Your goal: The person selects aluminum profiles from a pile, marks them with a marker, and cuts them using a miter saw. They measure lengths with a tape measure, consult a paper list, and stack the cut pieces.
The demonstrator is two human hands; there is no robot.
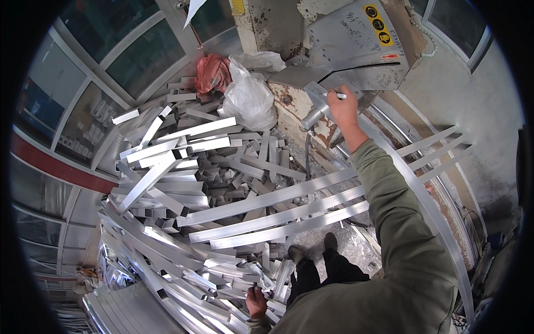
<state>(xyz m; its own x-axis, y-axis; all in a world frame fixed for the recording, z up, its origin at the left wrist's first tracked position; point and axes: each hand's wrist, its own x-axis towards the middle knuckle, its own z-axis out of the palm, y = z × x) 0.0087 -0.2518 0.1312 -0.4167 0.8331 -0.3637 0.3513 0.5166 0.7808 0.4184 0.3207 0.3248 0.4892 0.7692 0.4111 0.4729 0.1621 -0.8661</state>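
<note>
My right hand [346, 110] reaches forward and is closed round a white marker pen [341, 96]. The pen is held over a grey metal piece [315, 93] that bears handwritten marks; whether its tip touches the metal is hidden. A round metal tube end [311, 119] sticks out just below that piece. Low in the view, my left hand [256, 304] hangs near my body above the metal offcuts. Its fingers are curled round something small and dark that I cannot make out.
Aluminium tube offcuts [208, 161] lie heaped at the left. Long flat bars [278, 220] cross below my right arm. A white plastic bag [253, 100] and a red bag [212, 73] rest beside the machine. A metal cover [356, 47] carries warning signs.
</note>
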